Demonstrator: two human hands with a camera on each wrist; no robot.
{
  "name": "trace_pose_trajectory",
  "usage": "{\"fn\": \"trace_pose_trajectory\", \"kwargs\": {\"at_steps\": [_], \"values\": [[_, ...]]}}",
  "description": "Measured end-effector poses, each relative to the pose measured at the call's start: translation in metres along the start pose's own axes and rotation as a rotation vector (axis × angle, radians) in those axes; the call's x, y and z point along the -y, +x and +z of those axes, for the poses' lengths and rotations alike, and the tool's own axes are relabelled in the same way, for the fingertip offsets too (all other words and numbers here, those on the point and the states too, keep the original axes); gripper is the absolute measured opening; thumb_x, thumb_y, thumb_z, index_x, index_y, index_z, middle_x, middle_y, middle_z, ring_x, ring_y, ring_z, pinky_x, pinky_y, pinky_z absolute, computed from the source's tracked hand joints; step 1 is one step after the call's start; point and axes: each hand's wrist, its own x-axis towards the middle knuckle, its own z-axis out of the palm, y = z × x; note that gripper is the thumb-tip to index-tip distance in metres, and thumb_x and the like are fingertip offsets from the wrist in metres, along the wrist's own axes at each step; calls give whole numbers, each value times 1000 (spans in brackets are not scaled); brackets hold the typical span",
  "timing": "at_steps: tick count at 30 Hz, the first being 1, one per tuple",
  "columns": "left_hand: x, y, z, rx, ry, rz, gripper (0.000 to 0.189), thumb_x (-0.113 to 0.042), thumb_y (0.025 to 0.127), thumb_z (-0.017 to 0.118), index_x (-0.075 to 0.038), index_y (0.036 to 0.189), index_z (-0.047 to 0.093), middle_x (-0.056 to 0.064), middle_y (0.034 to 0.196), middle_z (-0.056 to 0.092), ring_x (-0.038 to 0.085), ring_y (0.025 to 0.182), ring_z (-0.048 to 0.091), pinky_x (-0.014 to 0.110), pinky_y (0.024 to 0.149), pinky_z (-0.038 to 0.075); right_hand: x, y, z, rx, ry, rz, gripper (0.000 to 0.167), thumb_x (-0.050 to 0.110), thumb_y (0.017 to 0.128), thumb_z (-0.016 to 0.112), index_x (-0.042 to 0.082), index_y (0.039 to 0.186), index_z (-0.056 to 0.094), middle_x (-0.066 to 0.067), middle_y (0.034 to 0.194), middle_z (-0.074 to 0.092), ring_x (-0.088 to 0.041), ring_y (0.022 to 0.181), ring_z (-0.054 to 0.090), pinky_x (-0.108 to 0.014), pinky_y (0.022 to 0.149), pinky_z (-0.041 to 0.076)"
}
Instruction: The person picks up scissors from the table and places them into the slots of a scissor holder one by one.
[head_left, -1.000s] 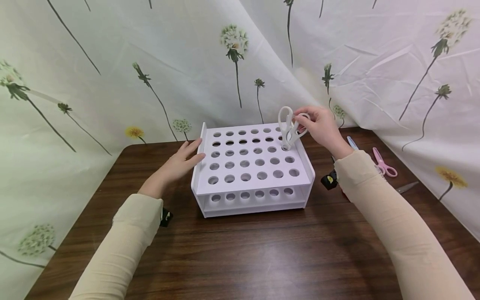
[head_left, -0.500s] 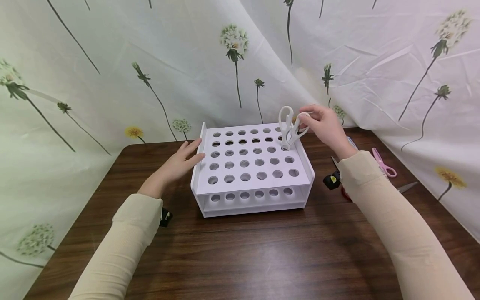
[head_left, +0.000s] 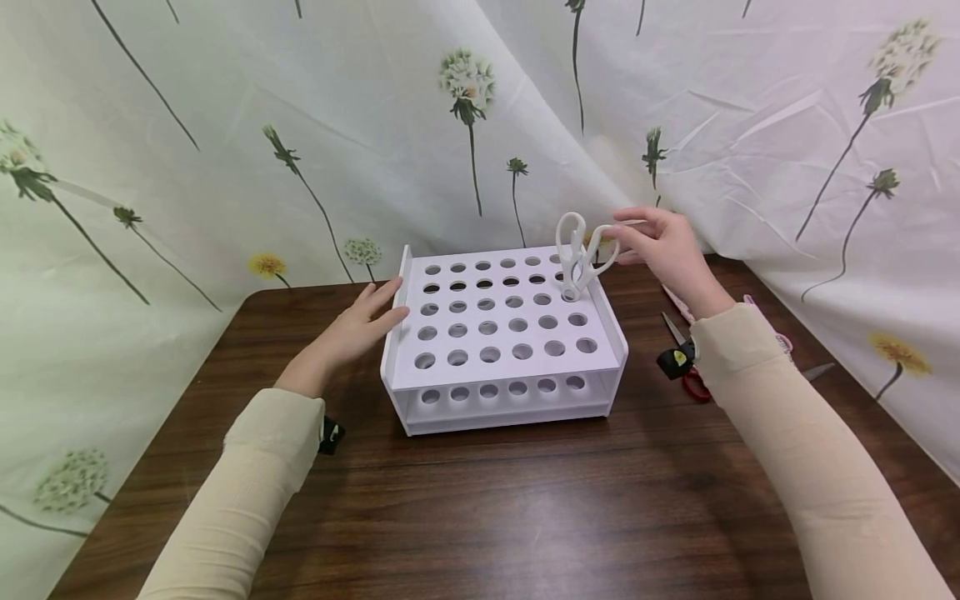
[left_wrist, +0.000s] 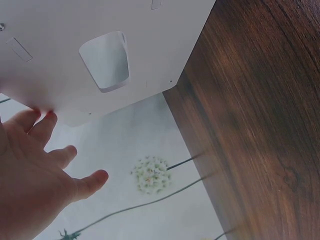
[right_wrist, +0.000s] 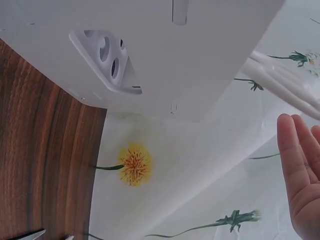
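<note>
Just left of my right hand (head_left: 666, 250), whose fingers are lying straight, white scissors (head_left: 586, 272) are standing in the rack (head_left: 504, 372); my left hand (head_left: 360, 321) is resting spread fingers against its side.

Left hand (head_left: 358, 327) spread, right hand (head_left: 667, 254) higher, both forearms (head_left: 795, 433) extended

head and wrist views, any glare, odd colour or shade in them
Head view: soft glare on the table near the bottom edge, cloth tinted green at left, pinkish at right; left wrist view: rack side in grey shade; right wrist view: similar shade on the rack, scissors low in contrast against the pale cloth.
</note>
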Motion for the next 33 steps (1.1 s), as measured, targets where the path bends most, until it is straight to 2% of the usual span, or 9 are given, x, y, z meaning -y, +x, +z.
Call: {"fn": "trace_pose_trajectory", "kwargs": {"at_steps": [4,7,14,29,33], "values": [[0,-1,0,0,1,5,68,-54,93,39,-27,149,12,15,152,-5,32,137,-4,63,100,9,-2,-1,-6,-13,26,5,37,15,90,62,-5,119,55,-4,94,66,-13,72,66,-28,66,52],[0,-1,0,0,1,6,68,-55,93,39,-27,149,11,15,152,-5,31,137,-5,62,101,9,-5,-1,-12,-14,42,4,36,14,90,61,-5,119,55,-1,91,67,-14,73,66,-27,65,52],[-1,-2,-1,-4,-2,9,68,-54,93,39,-27,149,12,16,152,-5,32,137,-4,62,101,9,-11,-2,-25,-11,-13,5,38,16,92,59,-5,123,52,4,89,67,-10,74,66,-25,65,52],[0,-2,0,-4,-7,5,69,-57,92,39,-28,149,12,15,152,-6,33,137,-2,61,101,10,-21,-8,-47,-61,34,67,43,17,88,64,-3,123,51,6,87,66,-8,72,64,-24,65,52],[0,-1,0,-3,-3,6,69,-56,92,39,-28,149,12,15,152,-5,32,137,-3,61,101,10,-28,-8,-53,-83,73,72,34,13,87,64,-1,116,54,6,82,66,-8,67,64,-24,62,52]]}}
